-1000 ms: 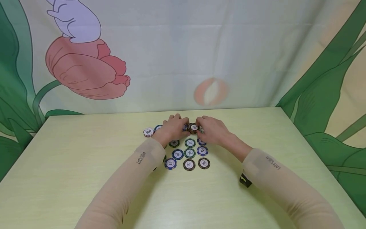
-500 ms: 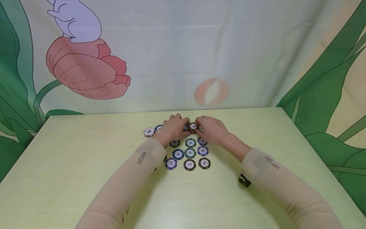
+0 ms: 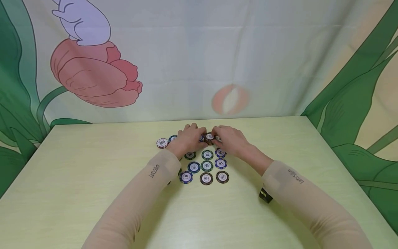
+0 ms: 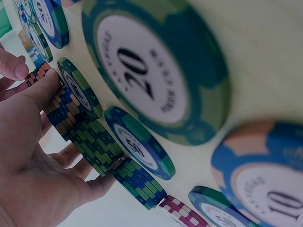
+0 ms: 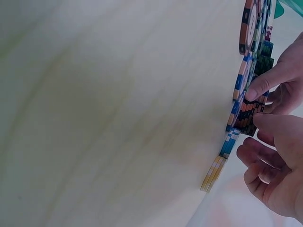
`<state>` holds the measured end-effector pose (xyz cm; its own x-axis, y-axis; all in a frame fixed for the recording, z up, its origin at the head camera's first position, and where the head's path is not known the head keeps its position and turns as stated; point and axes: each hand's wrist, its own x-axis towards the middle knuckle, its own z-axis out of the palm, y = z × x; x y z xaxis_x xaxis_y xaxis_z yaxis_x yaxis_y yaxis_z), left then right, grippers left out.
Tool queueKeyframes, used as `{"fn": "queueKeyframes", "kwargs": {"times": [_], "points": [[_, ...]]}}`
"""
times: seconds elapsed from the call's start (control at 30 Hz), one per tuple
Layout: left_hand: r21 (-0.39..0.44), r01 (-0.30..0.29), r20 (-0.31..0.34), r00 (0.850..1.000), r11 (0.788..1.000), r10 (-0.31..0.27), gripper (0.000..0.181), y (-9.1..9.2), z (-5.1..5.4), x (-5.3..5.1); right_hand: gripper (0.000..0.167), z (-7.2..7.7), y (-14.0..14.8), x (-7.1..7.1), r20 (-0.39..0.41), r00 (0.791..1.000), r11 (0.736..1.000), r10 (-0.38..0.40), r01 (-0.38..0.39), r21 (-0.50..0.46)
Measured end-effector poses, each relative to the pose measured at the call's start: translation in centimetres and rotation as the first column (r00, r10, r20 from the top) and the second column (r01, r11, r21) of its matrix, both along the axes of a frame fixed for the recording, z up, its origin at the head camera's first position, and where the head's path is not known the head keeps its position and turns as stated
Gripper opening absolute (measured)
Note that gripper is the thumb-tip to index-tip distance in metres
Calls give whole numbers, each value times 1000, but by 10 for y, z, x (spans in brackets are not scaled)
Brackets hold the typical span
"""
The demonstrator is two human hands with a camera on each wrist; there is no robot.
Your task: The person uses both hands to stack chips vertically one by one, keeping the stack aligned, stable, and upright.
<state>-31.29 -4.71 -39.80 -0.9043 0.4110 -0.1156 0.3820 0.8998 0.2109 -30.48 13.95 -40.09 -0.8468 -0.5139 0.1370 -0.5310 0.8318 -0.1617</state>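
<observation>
It's smooth, plastic-looking, round multicoloured chips (image 3: 194,167) with flat, paper-like white centres (image 4: 142,71) here by the far edge of a pale rectangular wood-grained desk (image 3: 93,193) gleaming softly satin, long beige cloth sleeves (image 3: 132,204) wrinkling matt above it, and right behind that edge, a creased, matt, printed cloth backdrop (image 3: 186,58)!

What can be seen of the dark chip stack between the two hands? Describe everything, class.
The dark chip stack stands near the far edge of the pale table. Its round, plastic-looking chips lie flat, black edges barred with orange-brown. The top one has a white centre; its print is unreadable. The left hand and right hand hold it from either side.
</observation>
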Motion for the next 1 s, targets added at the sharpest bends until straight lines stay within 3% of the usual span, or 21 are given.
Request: {"fn": "queueKeyframes", "kwargs": {"times": [0.27, 0.5, 0.7, 1.0], "points": [[6, -6, 13, 1000, 1000, 5, 47, 0, -1, -1, 21, 8, 8, 5, 56, 998, 999, -34, 34, -16], [-3, -4, 20, 1000, 1000, 4, 52, 1, -2, -2, 22, 16, 18, 14, 167, 986, 999, -20, 14, 37], [-6, -1, 19, 1000, 1000, 1, 52, 2, -1, -2, 38, 20, 26, 24, 282, 959, 995, -24, -5, 102], [-2, -6, 24, 1000, 1000, 6, 52, 1, -1, -1, 53, 21, 26, 35, 447, 894, 980, -33, -58, 188]]}}
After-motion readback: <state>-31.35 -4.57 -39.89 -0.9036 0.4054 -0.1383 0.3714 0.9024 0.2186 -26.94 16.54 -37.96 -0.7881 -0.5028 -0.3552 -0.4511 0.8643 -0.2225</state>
